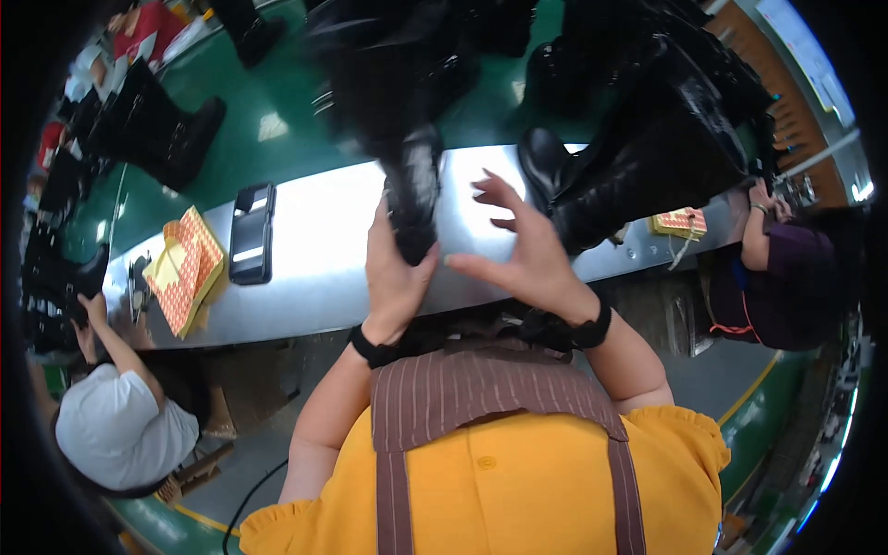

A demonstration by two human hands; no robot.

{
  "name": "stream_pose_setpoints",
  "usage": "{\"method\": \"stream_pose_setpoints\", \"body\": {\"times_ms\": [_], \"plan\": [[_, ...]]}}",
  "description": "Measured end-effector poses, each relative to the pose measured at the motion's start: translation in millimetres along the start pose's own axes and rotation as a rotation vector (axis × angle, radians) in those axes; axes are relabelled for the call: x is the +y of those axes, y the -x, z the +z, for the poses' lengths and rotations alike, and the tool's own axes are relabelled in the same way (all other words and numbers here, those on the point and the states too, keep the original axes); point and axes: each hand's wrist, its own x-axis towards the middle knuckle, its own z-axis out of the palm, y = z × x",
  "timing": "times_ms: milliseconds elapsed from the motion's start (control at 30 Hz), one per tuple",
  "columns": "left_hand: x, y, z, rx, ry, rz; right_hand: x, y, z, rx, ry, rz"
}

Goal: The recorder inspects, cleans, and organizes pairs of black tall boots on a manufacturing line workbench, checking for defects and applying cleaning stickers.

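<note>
A good way to handle the tall black boot (413, 190) is to hold it firmly at the low end, as the left hand (393, 282) does here. The boot is long, and its top leans far away, so one hand alone may let it tip or twist. Two hands, one on each side, should make it steadier. A soft, sure grip seems best, because hard nails could scratch the shiny skin. It also helps to mind the boots (666, 148) on the right, so that nothing gets bumped.

The tall boot is in the middle, above the silver metal strip (319, 250) and the green table top (277, 148), with its near end toward the person. It is blurry, and I cannot tell if it rests on anything.

The left hand is closed around that near end, with the fingers on the left side and the thumb on the right. The right hand (532, 254) is wide open and has hold of nothing. Its thumb points at the boot, just beside it, and its fingers curve up and apart. Both elbows are bent out, and each wrist has a black band (375, 347).
</note>
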Motion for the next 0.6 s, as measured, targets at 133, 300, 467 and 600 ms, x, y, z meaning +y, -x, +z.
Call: {"method": "stream_pose_setpoints", "body": {"times_ms": [133,300,467,600], "plan": [[-2,7,7,0.008,-0.323,0.326,25,-15,16,0.104,-0.173,0.181],[-10,14,-12,0.067,0.194,0.028,41,-38,26,0.388,-0.462,0.201],[-7,16,-38,-0.109,0.935,-0.419,30,-39,18,0.286,-0.762,0.253],[5,16,-37,-0.085,0.749,-0.275,19,-39,25,0.302,-0.813,0.283]]}}
